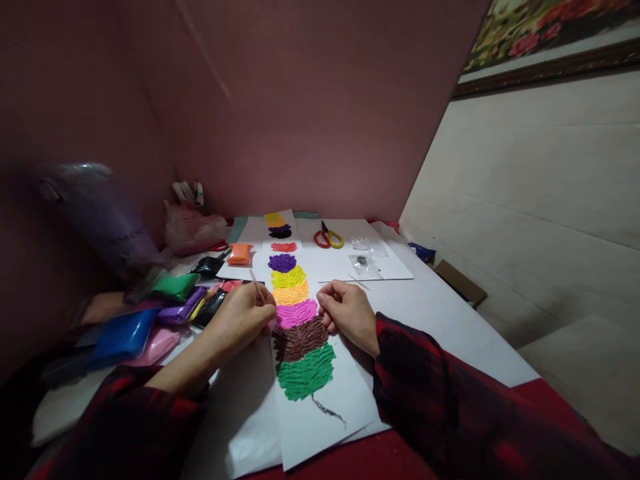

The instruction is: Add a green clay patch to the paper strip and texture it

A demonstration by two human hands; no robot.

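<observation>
A long white paper strip (310, 433) runs away from me, covered in textured clay bands: a green band (306, 371) nearest, then a brown band (300, 339), a pink band (297, 313), orange, yellow and purple. My left hand (247, 308) is closed at the strip's left edge, with a thin pale stick (258, 288) rising from its fingers. On the other side, my right hand (345, 310) is pinched beside the pink and brown bands. Whatever lies between its fingertips is too small to make out. A dark twisted strand (327, 411) trails below the green band.
Coloured clay packets, including a blue packet (123, 339) and a green packet (175, 285), crowd the left. An orange clay block (241, 254) and scissors (329, 236) lie farther back. A small clear bag (365, 265) and a thin stick (359, 282) lie right.
</observation>
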